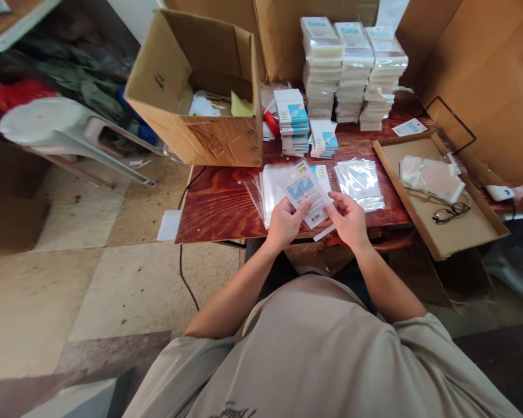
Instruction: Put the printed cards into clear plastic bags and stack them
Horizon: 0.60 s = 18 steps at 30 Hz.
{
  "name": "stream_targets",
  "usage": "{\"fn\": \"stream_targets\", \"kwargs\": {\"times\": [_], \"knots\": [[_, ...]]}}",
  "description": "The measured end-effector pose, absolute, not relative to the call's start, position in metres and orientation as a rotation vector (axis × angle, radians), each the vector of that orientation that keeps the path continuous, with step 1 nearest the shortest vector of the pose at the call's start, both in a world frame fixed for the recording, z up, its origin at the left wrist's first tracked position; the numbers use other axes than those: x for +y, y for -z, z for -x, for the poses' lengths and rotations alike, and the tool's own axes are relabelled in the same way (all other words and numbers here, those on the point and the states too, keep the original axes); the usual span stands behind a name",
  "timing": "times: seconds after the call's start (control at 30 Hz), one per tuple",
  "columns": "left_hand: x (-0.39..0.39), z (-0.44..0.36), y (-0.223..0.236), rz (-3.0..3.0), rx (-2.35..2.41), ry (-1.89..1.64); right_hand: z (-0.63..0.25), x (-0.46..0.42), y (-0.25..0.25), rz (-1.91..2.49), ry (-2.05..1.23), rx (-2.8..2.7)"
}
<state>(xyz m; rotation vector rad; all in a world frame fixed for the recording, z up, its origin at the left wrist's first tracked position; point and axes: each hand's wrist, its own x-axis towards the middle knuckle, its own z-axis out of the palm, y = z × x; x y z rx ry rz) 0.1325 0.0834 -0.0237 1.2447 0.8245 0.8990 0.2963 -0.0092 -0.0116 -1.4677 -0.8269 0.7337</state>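
Beige shirt [314, 348] at bottom centre, left hand [284, 223] pinching a printed card [303, 190] mid-frame, right hand [351, 222] at its right edge, grip unclear, reddish worktop [222, 203] beneath

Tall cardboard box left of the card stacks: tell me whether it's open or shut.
Open: no flap covers the tall cardboard box, and white scraps and a yellow piece show inside.

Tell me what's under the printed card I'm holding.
Clear plastic sleeves and part of another card show past the printed card; whatever lies directly beneath it is covered.
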Motion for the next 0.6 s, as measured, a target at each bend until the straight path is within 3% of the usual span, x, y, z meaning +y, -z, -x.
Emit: {"fn": "stream_targets", "kwargs": {"times": [0.2,0.37,0.6], "knots": [[0.137,-0.117,0.035,-1.922,1.542,-0.807,-0.398,0.002,0.025,1.997,-0.056,-0.669],[0.172,-0.105,0.040,-1.913,1.722,-0.454,-0.410,0.005,0.035,2.354,0.318,-0.839],[0.189,-0.098,0.034,-1.877,1.705,-0.367,-0.341,0.023,0.011,1.771,-0.050,-2.169]]}}
